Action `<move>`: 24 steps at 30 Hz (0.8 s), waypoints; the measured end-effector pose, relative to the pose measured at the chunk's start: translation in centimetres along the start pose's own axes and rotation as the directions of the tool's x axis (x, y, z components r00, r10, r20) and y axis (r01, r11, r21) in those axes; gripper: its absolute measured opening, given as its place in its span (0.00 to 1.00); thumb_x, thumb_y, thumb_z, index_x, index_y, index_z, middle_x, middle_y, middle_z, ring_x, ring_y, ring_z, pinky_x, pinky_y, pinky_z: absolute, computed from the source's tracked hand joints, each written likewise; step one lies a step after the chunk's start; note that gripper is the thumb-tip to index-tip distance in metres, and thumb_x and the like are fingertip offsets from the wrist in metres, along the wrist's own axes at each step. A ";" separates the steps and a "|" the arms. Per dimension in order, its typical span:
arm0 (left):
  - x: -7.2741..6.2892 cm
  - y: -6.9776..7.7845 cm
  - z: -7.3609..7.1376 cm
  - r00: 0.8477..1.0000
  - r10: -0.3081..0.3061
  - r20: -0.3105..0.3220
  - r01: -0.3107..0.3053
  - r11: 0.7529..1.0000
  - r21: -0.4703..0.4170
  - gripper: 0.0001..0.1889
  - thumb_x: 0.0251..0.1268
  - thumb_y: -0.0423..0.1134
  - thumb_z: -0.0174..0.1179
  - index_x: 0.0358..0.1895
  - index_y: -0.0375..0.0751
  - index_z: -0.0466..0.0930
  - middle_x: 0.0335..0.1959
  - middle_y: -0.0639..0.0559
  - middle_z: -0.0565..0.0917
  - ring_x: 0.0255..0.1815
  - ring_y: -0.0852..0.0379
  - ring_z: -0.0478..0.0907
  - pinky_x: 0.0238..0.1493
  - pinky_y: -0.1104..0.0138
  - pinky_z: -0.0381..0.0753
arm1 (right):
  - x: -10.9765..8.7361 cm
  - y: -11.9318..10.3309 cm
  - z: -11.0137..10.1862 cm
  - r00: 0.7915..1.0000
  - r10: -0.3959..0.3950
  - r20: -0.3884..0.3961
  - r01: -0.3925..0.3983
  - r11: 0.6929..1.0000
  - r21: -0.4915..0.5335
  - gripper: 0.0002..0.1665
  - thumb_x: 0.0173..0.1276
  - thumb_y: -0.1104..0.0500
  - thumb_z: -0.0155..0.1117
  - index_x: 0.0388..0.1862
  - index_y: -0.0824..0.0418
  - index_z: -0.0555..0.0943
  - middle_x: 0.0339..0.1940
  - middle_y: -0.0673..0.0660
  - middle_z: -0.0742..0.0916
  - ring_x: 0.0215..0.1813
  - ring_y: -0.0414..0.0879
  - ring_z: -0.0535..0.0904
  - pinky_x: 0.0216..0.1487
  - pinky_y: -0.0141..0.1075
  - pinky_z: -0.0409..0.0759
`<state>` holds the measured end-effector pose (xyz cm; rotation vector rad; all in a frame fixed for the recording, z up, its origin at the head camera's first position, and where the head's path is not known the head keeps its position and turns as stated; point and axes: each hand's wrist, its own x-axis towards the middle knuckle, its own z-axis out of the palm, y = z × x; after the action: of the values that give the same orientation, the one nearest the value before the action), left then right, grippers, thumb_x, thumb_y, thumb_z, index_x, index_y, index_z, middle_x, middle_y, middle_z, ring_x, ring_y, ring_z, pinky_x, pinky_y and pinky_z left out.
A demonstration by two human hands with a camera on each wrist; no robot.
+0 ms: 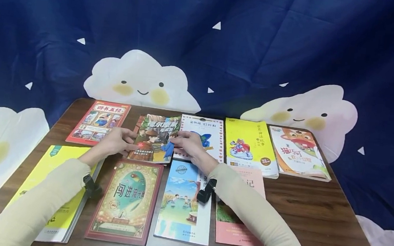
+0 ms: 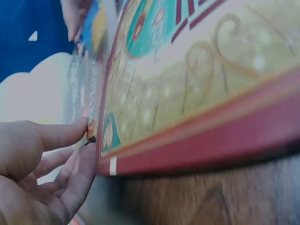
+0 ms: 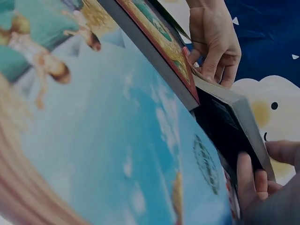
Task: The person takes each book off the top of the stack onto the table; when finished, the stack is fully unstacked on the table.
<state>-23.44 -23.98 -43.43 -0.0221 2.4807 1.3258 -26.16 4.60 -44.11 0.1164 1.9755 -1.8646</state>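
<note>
Both hands hold a comic-style paperback book (image 1: pixel 153 144) in the back row, whose cover shows a figure in a brown hat. My left hand (image 1: pixel 119 142) pinches its left edge, thumb on top and fingers beneath, as the left wrist view shows. At the opposite edge, my right hand (image 1: pixel 192 144) grips it with the thumb over the cover and fingers against the dark back cover (image 3: pixel 225 126). The book is tilted, its underside visible in the right wrist view. Directly in front lies a red-bordered book (image 1: pixel 127 204). A white butterfly book (image 1: pixel 219 135) lies partly behind my right hand.
On the brown wooden table (image 1: pixel 317 216) lie a red book (image 1: pixel 88 127) at back left, a yellow book (image 1: pixel 248 146) and a cat-cover book (image 1: pixel 300 154) at back right. In front are another yellow book (image 1: pixel 42 171), a blue book (image 1: pixel 181 201) and a pink book (image 1: pixel 239 235).
</note>
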 end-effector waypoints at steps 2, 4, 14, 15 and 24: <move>0.2 0.3 0.3 1.000 0.003 0.001 -0.003 1.000 0.011 0.30 0.71 0.37 0.70 0.71 0.28 0.73 0.47 0.39 0.83 0.33 0.55 0.85 0.36 0.62 0.92 | 0.0 -0.2 -0.3 1.000 -0.004 0.007 0.004 1.000 0.020 0.33 0.72 0.60 0.72 0.75 0.56 0.76 0.44 0.55 0.93 0.27 0.39 0.88 0.19 0.28 0.74; 0.2 0.5 0.3 1.000 0.009 -0.002 -0.009 1.000 0.021 0.30 0.71 0.36 0.70 0.71 0.28 0.73 0.47 0.38 0.83 0.33 0.55 0.85 0.34 0.62 0.91 | -0.1 -0.5 -0.8 1.000 -0.008 0.013 0.008 0.999 0.049 0.31 0.73 0.62 0.71 0.74 0.55 0.77 0.42 0.55 0.92 0.28 0.39 0.88 0.21 0.28 0.79; 0.3 0.0 -0.2 0.996 0.013 -0.085 -0.010 0.999 0.035 0.28 0.73 0.35 0.67 0.71 0.28 0.73 0.58 0.29 0.78 0.35 0.53 0.86 0.38 0.63 0.94 | -2.4 -2.6 -7.5 0.999 -0.032 -0.008 0.033 0.988 0.152 0.31 0.77 0.65 0.64 0.77 0.58 0.73 0.58 0.59 0.87 0.37 0.38 0.90 0.40 0.30 0.91; 0.3 -0.1 -0.3 0.996 0.009 -0.094 -0.004 0.999 0.046 0.28 0.73 0.35 0.68 0.71 0.28 0.73 0.58 0.29 0.78 0.36 0.53 0.87 0.39 0.62 0.94 | -2.8 -2.8 -8.5 0.999 -0.032 -0.016 0.034 0.987 0.154 0.32 0.78 0.65 0.64 0.78 0.58 0.73 0.56 0.57 0.88 0.37 0.37 0.89 0.38 0.29 0.90; 1.0 -0.3 0.1 0.992 -0.033 -0.120 0.047 0.992 0.114 0.32 0.69 0.35 0.71 0.73 0.29 0.71 0.58 0.31 0.79 0.39 0.51 0.86 0.39 0.62 0.94 | -8.8 -2.4 -18.5 0.996 -0.067 -0.060 0.079 0.971 0.227 0.20 0.77 0.67 0.63 0.63 0.51 0.82 0.37 0.44 0.91 0.32 0.35 0.85 0.34 0.25 0.86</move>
<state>-24.35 -23.94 -44.05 -0.1257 2.6378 1.1933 -23.46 24.28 -38.54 0.1631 1.8133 -2.1535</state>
